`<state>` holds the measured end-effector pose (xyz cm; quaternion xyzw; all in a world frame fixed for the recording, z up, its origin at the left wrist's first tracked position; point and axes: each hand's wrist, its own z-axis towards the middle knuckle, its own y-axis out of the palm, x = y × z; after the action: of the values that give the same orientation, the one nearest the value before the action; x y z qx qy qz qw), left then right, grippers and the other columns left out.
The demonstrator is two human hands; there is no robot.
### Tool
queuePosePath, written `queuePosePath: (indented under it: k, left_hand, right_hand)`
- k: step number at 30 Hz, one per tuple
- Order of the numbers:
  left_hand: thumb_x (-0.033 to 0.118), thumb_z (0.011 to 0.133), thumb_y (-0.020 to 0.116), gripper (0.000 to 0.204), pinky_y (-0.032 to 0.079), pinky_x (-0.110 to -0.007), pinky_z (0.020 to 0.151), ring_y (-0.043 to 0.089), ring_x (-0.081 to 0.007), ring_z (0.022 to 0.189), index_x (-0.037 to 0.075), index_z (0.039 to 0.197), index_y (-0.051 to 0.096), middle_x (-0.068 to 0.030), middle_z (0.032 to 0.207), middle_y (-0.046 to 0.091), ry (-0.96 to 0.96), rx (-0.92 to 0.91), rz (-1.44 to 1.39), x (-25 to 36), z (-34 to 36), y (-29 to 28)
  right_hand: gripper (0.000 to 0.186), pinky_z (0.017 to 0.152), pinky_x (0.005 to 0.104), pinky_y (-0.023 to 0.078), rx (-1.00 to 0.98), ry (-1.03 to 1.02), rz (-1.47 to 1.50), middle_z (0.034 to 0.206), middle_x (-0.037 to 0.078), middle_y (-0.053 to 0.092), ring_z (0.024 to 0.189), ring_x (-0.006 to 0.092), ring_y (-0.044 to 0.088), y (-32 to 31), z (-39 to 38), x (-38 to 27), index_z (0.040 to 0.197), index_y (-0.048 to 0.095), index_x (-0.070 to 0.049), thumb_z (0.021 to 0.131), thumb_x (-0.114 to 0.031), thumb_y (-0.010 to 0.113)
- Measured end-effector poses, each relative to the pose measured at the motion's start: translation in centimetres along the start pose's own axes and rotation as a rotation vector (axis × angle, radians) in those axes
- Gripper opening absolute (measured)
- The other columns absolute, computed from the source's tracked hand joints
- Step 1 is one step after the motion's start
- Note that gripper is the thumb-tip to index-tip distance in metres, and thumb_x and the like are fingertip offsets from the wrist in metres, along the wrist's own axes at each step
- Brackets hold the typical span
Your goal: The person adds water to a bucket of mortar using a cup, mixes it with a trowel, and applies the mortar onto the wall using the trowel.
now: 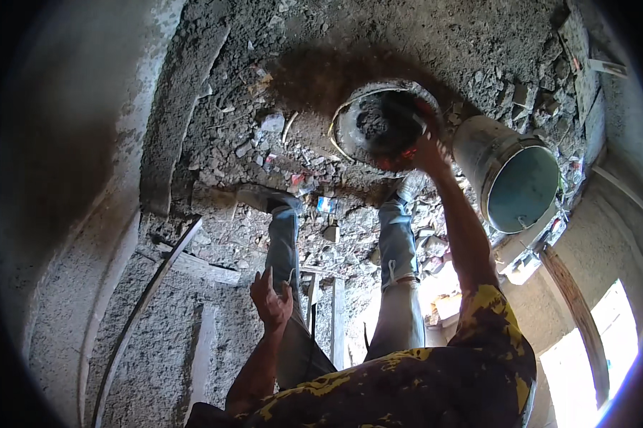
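My left hand point(270, 298) hangs near my left knee, fingers spread and holding nothing. My right arm reaches forward to a round bucket point(345, 128) on the ground, with grey, mortar-like material point(371, 123) inside. At that bucket's right side is my right hand point(430, 150), smeared by motion. A dark shape with reddish patches shows beside its fingers, too blurred to name. Just right of this hand a large pale bucket point(478, 146) lies tipped on its side, its mouth toward me and its inside bluish-grey.
Rubble and broken chips point(246, 146) cover the ground around my feet. Wooden strips point(207, 267) lie at the left, beside a rough plastered wall point(72, 128). A curved-looking plank point(578, 321) stands at the right near a bright opening point(593, 357).
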<state>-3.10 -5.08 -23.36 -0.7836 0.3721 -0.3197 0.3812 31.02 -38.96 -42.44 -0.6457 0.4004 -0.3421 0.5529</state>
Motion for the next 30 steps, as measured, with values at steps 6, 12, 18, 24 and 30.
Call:
queuePosePath:
  k: [6,12,18,24,30]
  left_hand:
    - [0.019,0.077,0.067,0.052,0.037,-0.048,0.096,0.049,-0.0371,0.112,0.005,0.125,0.052,-0.0156,0.115,0.057,0.023,0.046,-0.096,0.9,0.2,1.2]
    - [0.017,0.077,0.068,0.051,0.038,-0.046,0.094,0.050,-0.0366,0.111,0.005,0.124,0.053,-0.0154,0.113,0.057,0.002,0.032,0.033,-0.5,-0.4,0.1]
    - [0.018,0.077,0.067,0.050,0.037,-0.049,0.094,0.050,-0.0401,0.111,0.004,0.123,0.052,-0.0172,0.114,0.057,0.154,0.185,-0.105,0.6,0.5,2.7]
    - [0.021,0.077,0.066,0.051,0.037,-0.051,0.094,0.049,-0.0416,0.111,0.003,0.123,0.051,-0.0206,0.116,0.055,-0.012,-0.008,0.046,-1.3,0.4,-0.1]
    - [0.013,0.073,0.069,0.046,0.041,-0.049,0.074,0.054,-0.0372,0.082,0.001,0.114,0.055,-0.0199,0.090,0.057,0.051,0.111,-0.061,0.1,1.1,-1.8]
  right_hand:
    - [0.024,0.081,0.0433,0.054,-0.748,0.332,0.037,0.098,0.017,0.067,0.096,0.0337,0.065,-0.8,6.8,-3.0,0.098,0.064,-0.003,0.087,-0.021,0.054]
    - [0.032,0.081,0.0451,0.052,-0.733,0.277,0.128,0.096,0.018,0.067,0.094,0.0359,0.064,0.6,1.9,-1.6,0.100,0.064,-0.007,0.081,-0.032,0.062]
    - [0.024,0.070,0.0412,0.052,-0.929,0.324,0.193,0.078,0.018,0.065,0.074,0.0244,0.066,8.3,-0.9,6.7,0.079,0.069,-0.010,0.073,-0.032,0.065]
    - [0.021,0.047,0.0282,0.048,-0.912,0.907,1.861,0.072,0.004,0.056,0.058,0.0153,0.056,8.1,-4.0,-6.0,0.101,0.059,-0.001,0.088,-0.018,0.056]
    - [0.020,0.072,0.0388,0.048,-0.157,-0.461,0.157,0.089,0.009,0.061,0.083,0.0242,0.060,11.5,-2.1,-0.5,0.097,0.060,-0.012,0.078,-0.019,0.056]
